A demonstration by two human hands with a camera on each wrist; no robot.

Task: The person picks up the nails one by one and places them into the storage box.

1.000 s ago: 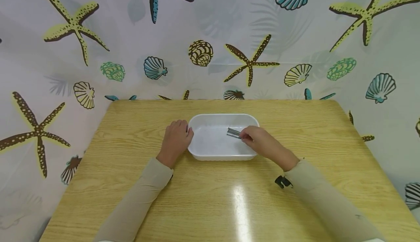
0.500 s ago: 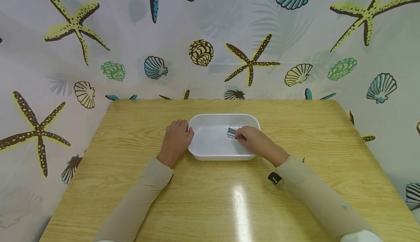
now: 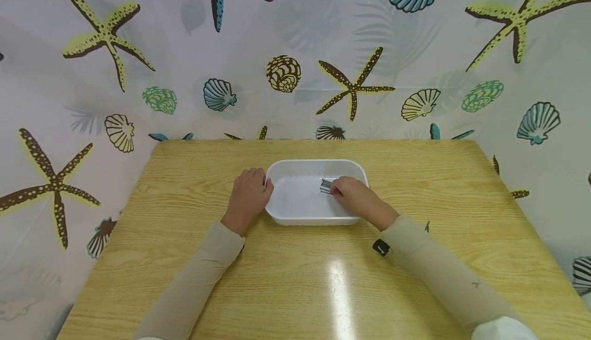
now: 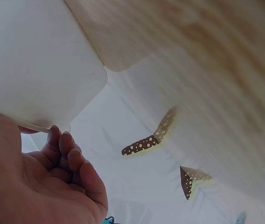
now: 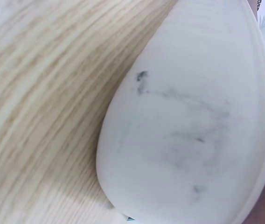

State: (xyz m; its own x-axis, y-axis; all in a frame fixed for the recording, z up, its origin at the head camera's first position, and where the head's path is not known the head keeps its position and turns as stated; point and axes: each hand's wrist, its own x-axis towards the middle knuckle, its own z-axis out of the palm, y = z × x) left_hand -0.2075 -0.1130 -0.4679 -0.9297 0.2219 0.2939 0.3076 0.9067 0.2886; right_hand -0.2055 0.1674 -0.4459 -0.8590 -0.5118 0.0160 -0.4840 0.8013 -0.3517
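Tray first: a white plastic one with rounded corners, sitting near the middle of the wooden table, its long side facing me. My left hand rests against the tray's left end, fingers curled loosely at the rim; in the left wrist view the fingers bend toward the palm right at the tray edge, so I read it as holding the rim lightly. My right hand reaches over the tray's right wall and pinches a small bundle of thin metal pieces, grey and striped, just above the tray floor on the right half. I cannot tell whether the bundle touches the floor. The right wrist view shows only the tray's outer wall, scuffed with grey marks, against the table grain. Behind the table hangs a curtain printed with starfish and shells.
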